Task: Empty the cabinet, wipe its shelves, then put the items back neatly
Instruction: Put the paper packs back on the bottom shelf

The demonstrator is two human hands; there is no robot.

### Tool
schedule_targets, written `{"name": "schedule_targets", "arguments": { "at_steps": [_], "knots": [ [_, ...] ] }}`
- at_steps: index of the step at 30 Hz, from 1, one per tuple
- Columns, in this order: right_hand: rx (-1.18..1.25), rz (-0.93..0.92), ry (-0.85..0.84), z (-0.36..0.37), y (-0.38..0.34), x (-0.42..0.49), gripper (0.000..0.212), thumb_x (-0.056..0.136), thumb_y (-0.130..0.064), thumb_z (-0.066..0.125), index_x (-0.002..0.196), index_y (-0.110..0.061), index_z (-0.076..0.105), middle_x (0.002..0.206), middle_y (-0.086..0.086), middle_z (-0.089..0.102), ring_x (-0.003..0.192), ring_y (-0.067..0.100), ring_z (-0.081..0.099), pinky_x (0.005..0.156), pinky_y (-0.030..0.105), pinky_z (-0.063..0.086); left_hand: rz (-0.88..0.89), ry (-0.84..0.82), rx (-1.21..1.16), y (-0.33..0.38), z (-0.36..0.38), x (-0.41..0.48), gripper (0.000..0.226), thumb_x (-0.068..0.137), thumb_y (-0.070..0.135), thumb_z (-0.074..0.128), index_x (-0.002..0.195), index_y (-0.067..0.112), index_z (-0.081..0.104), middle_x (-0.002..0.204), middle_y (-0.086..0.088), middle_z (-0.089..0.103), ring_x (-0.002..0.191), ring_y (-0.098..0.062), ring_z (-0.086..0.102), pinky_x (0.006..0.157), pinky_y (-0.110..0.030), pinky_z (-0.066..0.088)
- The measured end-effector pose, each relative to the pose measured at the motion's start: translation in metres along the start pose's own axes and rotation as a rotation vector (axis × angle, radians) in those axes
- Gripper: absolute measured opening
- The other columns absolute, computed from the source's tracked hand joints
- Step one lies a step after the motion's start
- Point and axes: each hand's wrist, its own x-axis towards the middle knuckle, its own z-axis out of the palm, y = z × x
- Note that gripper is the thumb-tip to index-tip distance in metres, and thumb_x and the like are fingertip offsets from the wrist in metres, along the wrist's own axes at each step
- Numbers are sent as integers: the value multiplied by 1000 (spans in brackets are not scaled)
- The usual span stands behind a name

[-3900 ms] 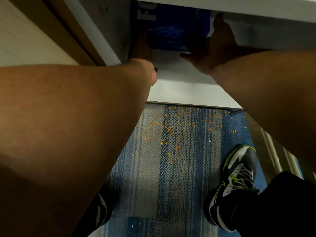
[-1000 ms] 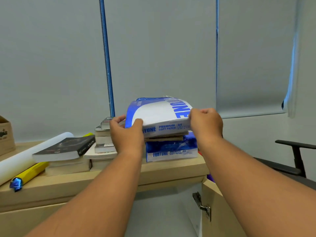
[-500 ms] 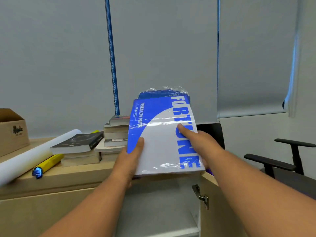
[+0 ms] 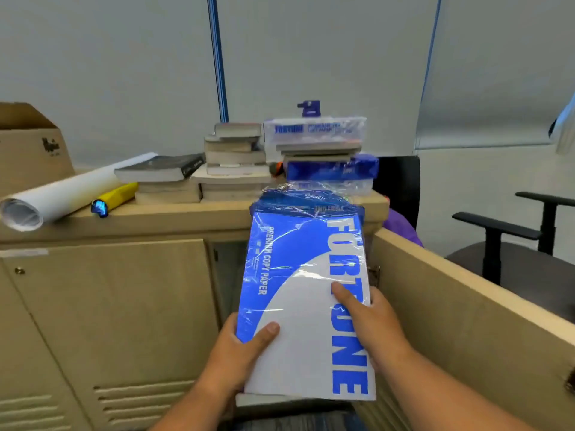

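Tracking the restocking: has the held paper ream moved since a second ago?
Yes. The paper ream left the stack and dropped below the countertop edge.

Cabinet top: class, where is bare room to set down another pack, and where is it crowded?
Bare: the cabinet top along its front, between the yellow tube and the held paper pack. Crowded: book stacks and paper packs fill the back right.

Both forearms are stretching forward; the left hand and right hand are gripping the paper ream, thumbs lying on top.
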Motion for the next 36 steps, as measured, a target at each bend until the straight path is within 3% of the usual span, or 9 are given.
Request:
{"name": "schedule_targets", "arguments": {
  "at_steps": [4, 10, 17, 21, 24, 27, 30, 33, 36],
  "knots": [
    [-62, 78, -45, 3, 47, -10, 53, 73, -52, 83, 108, -17, 61, 88, 2, 78, 75, 25, 77, 74, 50, 63, -102, -39, 17, -43, -15, -27, 77, 58, 48, 90, 124, 19, 62, 111, -6, 76, 100, -29, 74, 91, -54, 57],
    [-194, 297, -94, 11, 113, -4, 56, 71, -60, 82, 100, -14, 71, 82, 5, 78, 72, 28, 76, 76, 50, 62, -353, -69, 89, -90, -27, -41, 32, 87, 31, 79, 112, 15, 72, 99, -4, 79, 92, -25, 76, 87, -43, 60],
    [-287, 454, -89, 22, 187, 27, 44, 70, -61, 82, 90, -22, 79, 84, 3, 78, 83, 29, 76, 86, 48, 60, -568, -114, 155, -158, -38, -18, 45, 76, 51, 83, 105, 17, 75, 96, -3, 79, 89, -24, 76, 92, -47, 58],
    [-243, 562, -145, 30, 222, 52, 31, 82, -44, 79, 97, -17, 75, 84, 6, 78, 75, 27, 76, 70, 40, 62, -603, -125, 185, -206, -44, 2, 45, 77, 51, 83, 109, 21, 73, 95, 1, 79, 87, -20, 76, 88, -41, 59],
    [-161, 637, -143, 33, 259, 78, 27, 86, -32, 77, 108, -17, 72, 91, 10, 78, 78, 31, 76, 69, 45, 62, -584, -128, 267, -241, -51, 26, 51, 74, 58, 83, 111, 26, 70, 95, 9, 78, 85, -12, 76, 85, -36, 59],
    [-67, 761, -68, 38, 292, 111, 29, 89, -33, 70, 113, -16, 71, 93, 11, 78, 76, 28, 76, 69, 45, 62, -556, -97, 287, -279, -60, 47, 80, 51, 70, 89, 115, 30, 64, 103, 10, 77, 92, -13, 75, 88, -46, 59],
    [-12, 813, -45, 47, 313, 155, 41, 85, -52, 72, 111, -20, 73, 101, 9, 78, 90, 30, 76, 84, 53, 59, -535, -83, 338, -302, -62, 76, 79, 45, 68, 89, 109, 34, 58, 104, 14, 74, 91, -10, 73, 84, -44, 59],
    [-32, 821, -59, 57, 328, 194, 45, 78, -51, 79, 110, -20, 71, 98, 8, 78, 87, 29, 76, 83, 56, 59, -536, -85, 341, -322, -62, 108, 81, 46, 68, 90, 112, 34, 58, 104, 16, 74, 91, -6, 73, 85, -41, 59],
    [-4, 812, -35, 67, 350, 231, 60, 71, -47, 87, 122, -22, 68, 103, 9, 77, 91, 34, 75, 80, 60, 58, -532, -54, 333, -347, -57, 134, 67, 64, 48, 92, 117, 29, 56, 105, 15, 72, 91, -4, 71, 81, -31, 58]
  ]
}}
